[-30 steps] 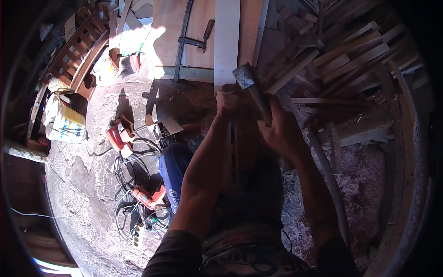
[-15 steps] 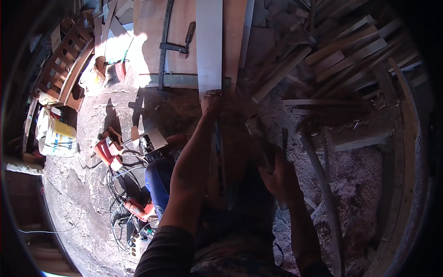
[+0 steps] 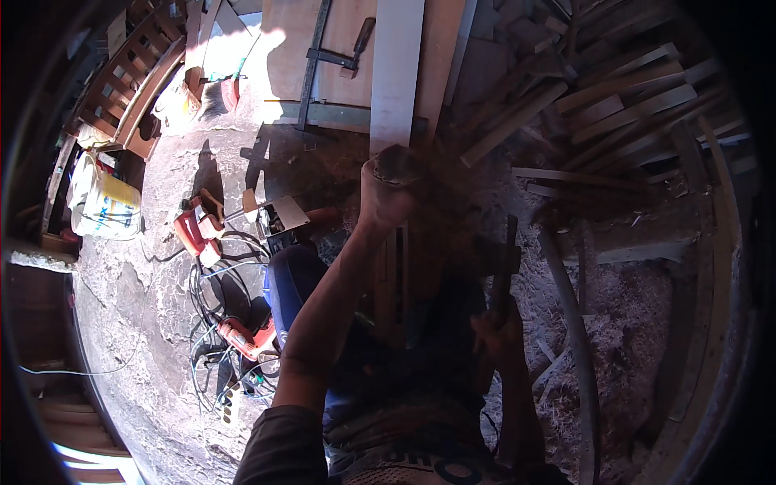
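My left hand [image 3: 383,200] is closed around a dark, blunt-ended piece [image 3: 400,164] at the near end of a long pale board [image 3: 396,81]. Shadow and blur hide what kind of piece it is. Lower and to the right, my right hand [image 3: 498,325] grips the handle of what looks like a hammer [image 3: 504,260], its dark head upward. The hammer is apart from the left hand. Between my legs, below the left hand, narrow wooden strips [image 3: 385,283] show dimly.
A bar clamp [image 3: 314,73] lies on a wooden panel [image 3: 283,61] ahead. Red power tools [image 3: 246,336] with tangled cables and a white bucket [image 3: 107,202] stand on the floor at left. Scrap lumber [image 3: 618,93] is heaped at far right; a curved pole [image 3: 570,315] lies nearer.
My right hand has drawn the hammer down and back, away from the left hand. The left hand has tilted, showing more of the dark piece. The whole view has shifted slightly.
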Tool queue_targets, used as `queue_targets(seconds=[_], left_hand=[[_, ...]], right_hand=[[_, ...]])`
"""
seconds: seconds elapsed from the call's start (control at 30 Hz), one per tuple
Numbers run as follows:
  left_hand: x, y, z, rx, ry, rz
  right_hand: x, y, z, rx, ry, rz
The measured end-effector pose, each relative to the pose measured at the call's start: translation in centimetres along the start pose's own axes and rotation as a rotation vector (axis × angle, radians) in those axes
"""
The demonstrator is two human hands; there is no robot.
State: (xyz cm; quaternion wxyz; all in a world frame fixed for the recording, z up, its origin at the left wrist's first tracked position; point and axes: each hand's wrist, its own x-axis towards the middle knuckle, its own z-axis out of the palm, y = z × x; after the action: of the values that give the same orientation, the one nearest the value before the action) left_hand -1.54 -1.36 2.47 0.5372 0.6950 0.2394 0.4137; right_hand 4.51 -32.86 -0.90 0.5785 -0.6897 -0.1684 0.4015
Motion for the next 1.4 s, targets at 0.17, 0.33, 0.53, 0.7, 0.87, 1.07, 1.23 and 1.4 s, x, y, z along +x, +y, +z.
queue_targets(seconds=[0.17,0.33,0.53,0.7,0.87,1.07,1.23,1.4], left_hand=[[-0.5,-2.3,0.3,-0.031,0.181,0.134],[-0.7,-3.6,-0.1,-0.18,0.198,-0.055],[-0.3,-4.1,-0.2,-0.169,0.211,-0.004],[-0.2,-4.2,0.1,-0.107,0.191,0.018],[-1.5,-4.8,0.8,-0.134,0.129,0.05],[-1.9,-6.3,0.9,-0.215,0.063,0.06],[-1.5,-6.5,-0.1,-0.106,0.09,0.086],[-0.8,-6.5,1.2,-0.221,0.117,0.123]], right_hand=[[-1.3,-0.1,1.4,-0.071,-0.055,0.097],[-1.9,0.7,2.1,-0.092,-0.059,0.09],[-1.8,0.4,2.2,-0.072,-0.035,0.084],[-1.6,-0.1,2.0,-0.097,-0.036,0.097],[-1.3,-1.6,2.3,-0.151,-0.093,0.088],[2.0,-8.6,4.4,-0.733,-0.128,-0.623],[2.7,-18.9,8.0,-0.681,-0.063,-0.922],[6.5,-16.6,8.5,-1.096,-0.098,-0.924]])
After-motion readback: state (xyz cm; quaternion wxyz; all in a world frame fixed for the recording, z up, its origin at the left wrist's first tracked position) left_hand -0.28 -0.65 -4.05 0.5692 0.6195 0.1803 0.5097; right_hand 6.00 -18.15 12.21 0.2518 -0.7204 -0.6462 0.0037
